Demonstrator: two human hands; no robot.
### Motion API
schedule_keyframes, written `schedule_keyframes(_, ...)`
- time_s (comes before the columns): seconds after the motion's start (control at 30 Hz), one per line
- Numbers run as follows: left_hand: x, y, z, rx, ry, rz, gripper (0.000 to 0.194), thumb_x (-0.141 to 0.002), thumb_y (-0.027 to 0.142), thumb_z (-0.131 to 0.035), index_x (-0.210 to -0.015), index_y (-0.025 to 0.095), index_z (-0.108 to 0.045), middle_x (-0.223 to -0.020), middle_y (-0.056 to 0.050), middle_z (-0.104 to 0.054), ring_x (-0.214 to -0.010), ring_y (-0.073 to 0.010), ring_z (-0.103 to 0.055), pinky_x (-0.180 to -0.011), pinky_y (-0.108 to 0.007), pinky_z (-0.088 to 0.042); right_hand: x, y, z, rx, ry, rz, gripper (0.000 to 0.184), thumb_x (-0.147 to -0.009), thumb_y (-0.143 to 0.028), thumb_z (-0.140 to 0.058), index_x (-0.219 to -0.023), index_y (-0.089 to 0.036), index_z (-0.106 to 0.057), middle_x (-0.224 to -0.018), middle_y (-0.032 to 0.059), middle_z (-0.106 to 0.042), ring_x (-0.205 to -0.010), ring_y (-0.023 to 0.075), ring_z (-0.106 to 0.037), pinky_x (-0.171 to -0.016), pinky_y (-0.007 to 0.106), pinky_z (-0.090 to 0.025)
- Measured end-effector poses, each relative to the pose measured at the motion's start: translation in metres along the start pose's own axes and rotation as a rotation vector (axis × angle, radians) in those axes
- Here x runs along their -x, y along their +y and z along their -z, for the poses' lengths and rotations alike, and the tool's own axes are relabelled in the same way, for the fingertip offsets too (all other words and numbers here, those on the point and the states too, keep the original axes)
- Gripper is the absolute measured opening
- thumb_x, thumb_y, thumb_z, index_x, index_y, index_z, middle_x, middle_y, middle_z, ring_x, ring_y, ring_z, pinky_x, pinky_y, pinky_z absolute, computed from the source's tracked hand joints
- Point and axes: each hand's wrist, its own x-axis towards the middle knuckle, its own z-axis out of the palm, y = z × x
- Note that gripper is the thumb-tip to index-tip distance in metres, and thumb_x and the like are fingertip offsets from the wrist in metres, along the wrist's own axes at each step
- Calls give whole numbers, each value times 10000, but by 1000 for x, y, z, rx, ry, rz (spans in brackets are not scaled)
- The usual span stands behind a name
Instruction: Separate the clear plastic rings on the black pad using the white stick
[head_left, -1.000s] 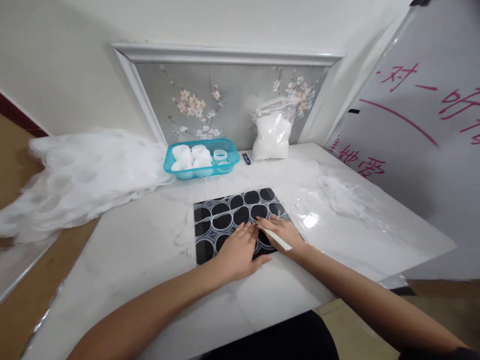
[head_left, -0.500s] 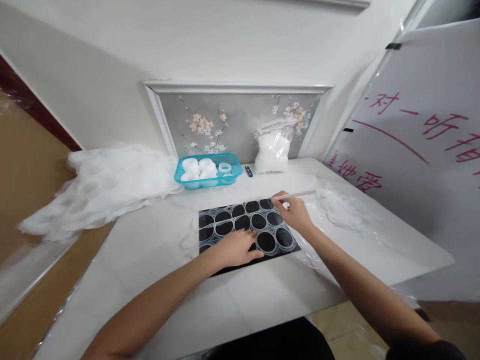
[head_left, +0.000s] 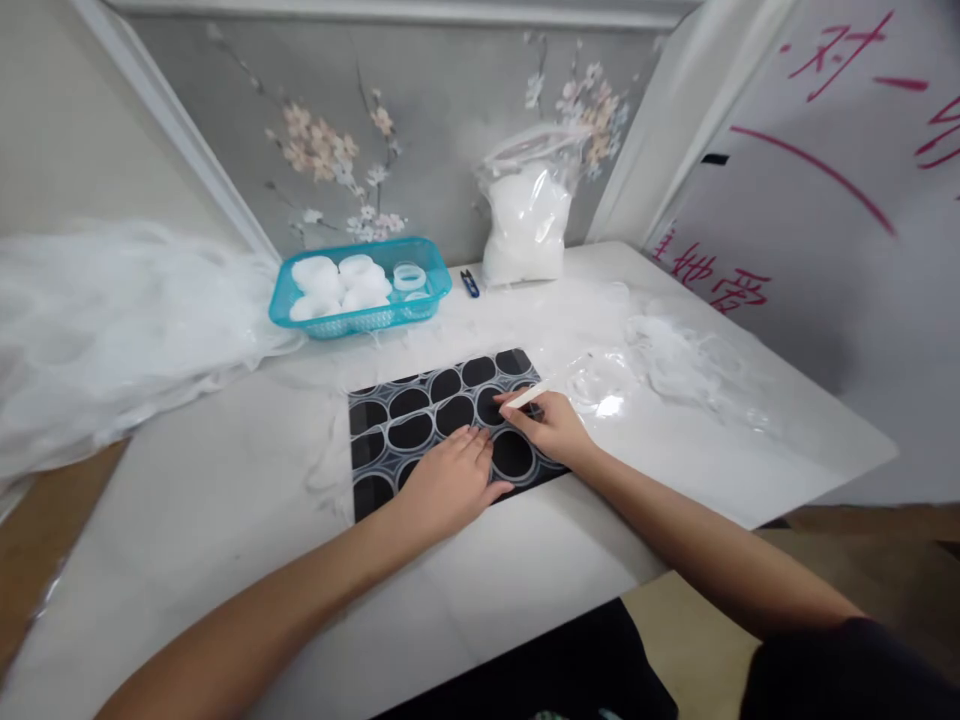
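A black mat (head_left: 411, 433) patterned with pale grey rings lies on the white table. My left hand (head_left: 454, 475) rests flat on its near part, with the fingers stretched out and the thumb apart. Just to the right, my right hand (head_left: 555, 425) pinches a slim white stick (head_left: 527, 395) over the mat. The stick's lower end is close to the ring pattern; whether it touches I cannot tell. A thin pale line runs across the mat's upper left part.
Behind the mat stands a blue basket (head_left: 360, 328) of white round pieces and clear rings. Small blue-handled snips (head_left: 470, 284) and a clear bag (head_left: 525, 225) with white filling are beside it. Sheer white material (head_left: 127, 320) heaps at left; clear scraps (head_left: 675, 355) lie at right.
My right hand has moved from the mat's far right corner down and left over the rings, beside my left hand, still holding the stick. The view has moved closer.
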Motion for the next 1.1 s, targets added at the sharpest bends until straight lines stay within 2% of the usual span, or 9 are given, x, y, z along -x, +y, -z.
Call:
schedule_keyframes(0.27,1,4,-4,104,-64,32,642,-983,508,-381,-1337,-14,-500,-1406,-244,-463,-1355,-308,-416,-1154,-441,-307,6,-4,-1,41,-10,-3,244,-853,-382,-586,-887,-192,-737,-1028,69,-734,-853,235,-685,-693,315,-516)
schedule_keyframes(0.57,0,6,4,43,-131,51,643,-970,512,-417,-1327,-14,-508,-1401,-236,-476,-1346,-301,-431,-1148,-414,-310,9,-2,-3,98,12,34,246,-871,-361,-580,-964,-193,-733,-1012,61,-739,-857,232,-694,-646,300,-497)
schedule_keyframes(0.73,1,6,3,70,-117,61,643,-958,503,-451,-1335,-16,-496,-1400,-239,-477,-1350,-299,-427,-1149,-405,-310,10,-2,-5,104,16,48,228,-869,-352,-585,-946,-195,-731,-1005,61,-740,-910,245,-693,-696,316,-516)
schedule_keyframes(0.87,1,5,2,48,-127,51,613,-962,506,-440,-1336,26,-512,-1408,-219,-475,-1349,-288,-430,-1148,-406,-312,10,-2,-5,99,19,39,241,-873,-374,-577,-951,-199,-724,-1015,62,-738,-910,252,-695,-707,329,-528)
schedule_keyframes(1.1,2,5,0,91,-104,52,624,-962,504,-440,-1328,5,-508,-1398,-240,-477,-1354,-299,-422,-1146,-427,-315,10,-2,-6,109,21,42,253,-867,-379,-573,-948,-196,-728,-1006,75,-739,-922,263,-694,-755,351,-535)
